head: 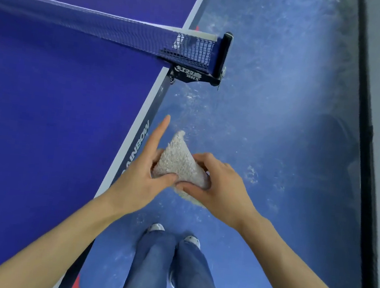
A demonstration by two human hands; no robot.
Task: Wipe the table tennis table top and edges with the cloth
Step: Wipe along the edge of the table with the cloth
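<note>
Just off the table (45,115), I watch the left hand (142,178) and right hand (222,185) pinch the folded cloth (179,164) from nine and three o'clock, over the floor (268,129), apparently shaping a wiping pad; the net post (224,53) stands at twelve.

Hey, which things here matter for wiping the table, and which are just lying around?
For the job: cloth, held by left hand and right hand; table tennis table top; table edge.
Just around: net; net clamp; scuffed floor; shoes.
</note>
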